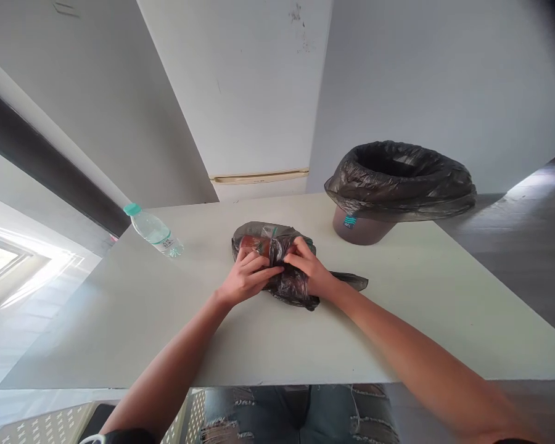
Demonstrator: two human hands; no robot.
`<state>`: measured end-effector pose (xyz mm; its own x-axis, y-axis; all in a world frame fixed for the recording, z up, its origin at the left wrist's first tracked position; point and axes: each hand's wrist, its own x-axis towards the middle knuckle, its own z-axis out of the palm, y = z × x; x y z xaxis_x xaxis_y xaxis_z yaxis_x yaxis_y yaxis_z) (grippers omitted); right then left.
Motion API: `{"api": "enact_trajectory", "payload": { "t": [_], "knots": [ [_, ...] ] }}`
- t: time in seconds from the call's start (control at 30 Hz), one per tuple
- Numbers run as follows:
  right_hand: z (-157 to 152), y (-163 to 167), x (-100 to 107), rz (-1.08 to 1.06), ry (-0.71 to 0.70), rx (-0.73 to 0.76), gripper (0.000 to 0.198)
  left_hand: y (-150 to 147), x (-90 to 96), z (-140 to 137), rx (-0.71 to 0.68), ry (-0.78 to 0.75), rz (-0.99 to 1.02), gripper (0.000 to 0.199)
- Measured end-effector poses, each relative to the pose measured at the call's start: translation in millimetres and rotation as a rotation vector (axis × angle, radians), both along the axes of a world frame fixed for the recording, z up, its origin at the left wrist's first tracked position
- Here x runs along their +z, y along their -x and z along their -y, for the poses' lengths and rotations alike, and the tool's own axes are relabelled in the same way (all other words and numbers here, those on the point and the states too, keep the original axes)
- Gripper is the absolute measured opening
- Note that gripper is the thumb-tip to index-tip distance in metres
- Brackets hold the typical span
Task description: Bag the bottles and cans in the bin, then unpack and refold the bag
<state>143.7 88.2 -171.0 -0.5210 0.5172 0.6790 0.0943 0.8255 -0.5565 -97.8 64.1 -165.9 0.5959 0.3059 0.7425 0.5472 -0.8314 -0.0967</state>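
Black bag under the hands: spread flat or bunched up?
Bunched up: the black bag lies in crumpled folds, with the left hand and right hand on it.

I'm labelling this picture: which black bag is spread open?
The liner draped over the bin, its mouth gaping; the other bag is bunched under the left hand and right hand.

A pale table (134,308) stands before grey walls (425,80), with a bright patch (0,262), possibly window light, far left.
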Motion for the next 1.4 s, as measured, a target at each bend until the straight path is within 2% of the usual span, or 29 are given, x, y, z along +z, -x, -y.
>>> {"api": "enact_trajectory", "payload": {
  "t": [0.2, 0.4, 0.53, 0.63, 0.8, 1.0, 1.13, 1.4],
  "knots": [
    [-4.1, -4.1, -0.6, 0.078, -0.002, -0.071, 0.023, 10.0, -5.3, 1.3, -0.02, -0.01, 0.222, 0.03],
    [-9.7, -2.8, -8.9, 0.202, 0.062, -0.153, 0.024, 17.6, -13.1, -0.3, -0.045, -0.005, 0.266, 0.024],
    [-5.3, -2.5, -5.1, 0.313, 0.101, -0.097, 0.047, 16.5, -13.2, 0.4, -0.077, -0.012, 0.292, 0.023],
    [-1.7, -2.1, -3.7, 0.367, 0.117, -0.056, 0.057, 15.2, -11.1, 1.4, -0.087, 0.004, 0.274, 0.024],
    [-4.7, -1.1, -16.6, 0.444, 0.115, -0.098, 0.074, 14.2, -10.2, 1.8, -0.079, 0.02, 0.287, 0.024],
    [-10.2, 2.0, -30.9, 0.423, 0.09, -0.107, 0.063, 14.3, -9.9, 2.1, -0.074, 0.049, 0.28, 0.029],
    [-9.6, 4.3, -24.9, 0.321, 0.071, -0.082, 0.053, 13.9, -9.0, 2.9, -0.092, 0.074, 0.278, 0.031],
    [-11.4, -1.9, -10.2, 0.177, 0.156, -0.11, 0.045, 11.1, -7.5, 3.3, -0.072, 0.112, 0.292, 0.033]
  ]
}}
